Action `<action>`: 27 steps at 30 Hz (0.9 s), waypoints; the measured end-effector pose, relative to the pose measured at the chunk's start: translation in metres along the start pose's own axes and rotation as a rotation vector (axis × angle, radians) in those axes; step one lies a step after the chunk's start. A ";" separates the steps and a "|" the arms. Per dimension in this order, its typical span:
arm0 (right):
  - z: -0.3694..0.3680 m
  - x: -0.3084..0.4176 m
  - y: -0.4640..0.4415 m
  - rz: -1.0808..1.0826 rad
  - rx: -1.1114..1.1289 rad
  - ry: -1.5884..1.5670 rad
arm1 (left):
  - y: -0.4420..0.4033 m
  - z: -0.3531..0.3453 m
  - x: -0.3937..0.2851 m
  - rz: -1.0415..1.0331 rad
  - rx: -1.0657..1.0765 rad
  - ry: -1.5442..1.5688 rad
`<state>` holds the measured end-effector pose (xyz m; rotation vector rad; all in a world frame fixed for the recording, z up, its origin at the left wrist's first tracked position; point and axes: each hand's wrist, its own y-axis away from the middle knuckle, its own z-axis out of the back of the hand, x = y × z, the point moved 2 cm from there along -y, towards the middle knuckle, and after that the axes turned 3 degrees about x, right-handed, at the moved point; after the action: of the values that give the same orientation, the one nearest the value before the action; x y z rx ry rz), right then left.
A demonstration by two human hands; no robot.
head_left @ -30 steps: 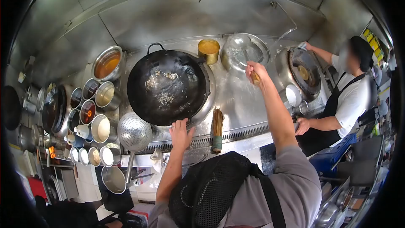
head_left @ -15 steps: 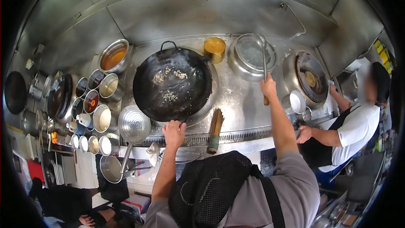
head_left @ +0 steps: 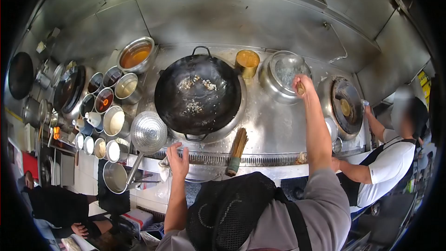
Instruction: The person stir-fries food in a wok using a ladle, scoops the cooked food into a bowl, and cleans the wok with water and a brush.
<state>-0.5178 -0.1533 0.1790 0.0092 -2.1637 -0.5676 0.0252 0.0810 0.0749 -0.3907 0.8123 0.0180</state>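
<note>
My right hand [head_left: 304, 85] is closed round the wooden-ended handle of a ladle [head_left: 301, 88], over the near edge of a steel pot of water [head_left: 278, 88]. The handle points towards me, and the ladle's bowl is hard to make out in the pot. Just below the large black wok [head_left: 172, 107], my left hand [head_left: 178, 161] hovers with fingers apart, holding nothing. It is closest to the wok's near loop handle [head_left: 195, 138] and a white cloth [head_left: 164, 169]. Chopped pale bits [head_left: 193, 107] are scattered in the wok, with faint vapour above.
A perforated strainer [head_left: 148, 132] lies left of the wok beside several seasoning containers [head_left: 114, 121]. A bamboo brush [head_left: 238, 151] rests at the front, and a tin of orange-yellow liquid [head_left: 247, 62] stands behind. A co-worker [head_left: 383, 167] stands at right near another wok [head_left: 347, 107].
My left hand has let go of the wok's near handle and moved back and left. My right hand has risen at the pot and tipped the ladle so its handle end faces me.
</note>
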 end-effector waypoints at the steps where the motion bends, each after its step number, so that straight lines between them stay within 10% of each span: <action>1: -0.009 0.003 -0.003 -0.007 0.001 0.002 | 0.002 0.004 0.000 0.007 0.000 -0.003; 10: 0.033 -0.039 -0.011 0.712 -0.459 1.442 | 0.015 0.013 0.007 0.073 -0.008 0.024; 17: 0.076 -0.053 0.034 0.306 -0.429 1.501 | 0.024 0.016 0.018 0.081 0.065 0.067; 19: 0.123 -0.050 -0.008 -0.124 0.022 0.484 | 0.026 0.013 0.019 0.074 0.030 0.073; 22: 0.093 -0.031 0.008 -0.251 0.037 -0.370 | 0.028 0.010 0.016 0.071 0.101 0.124; 27: 0.027 -0.015 0.049 -0.181 0.061 -0.337 | 0.035 0.014 0.017 0.081 0.100 0.154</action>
<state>-0.5198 -0.0960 0.1733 0.1534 -2.5254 -0.6422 0.0410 0.1159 0.0594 -0.2665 0.9765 0.0230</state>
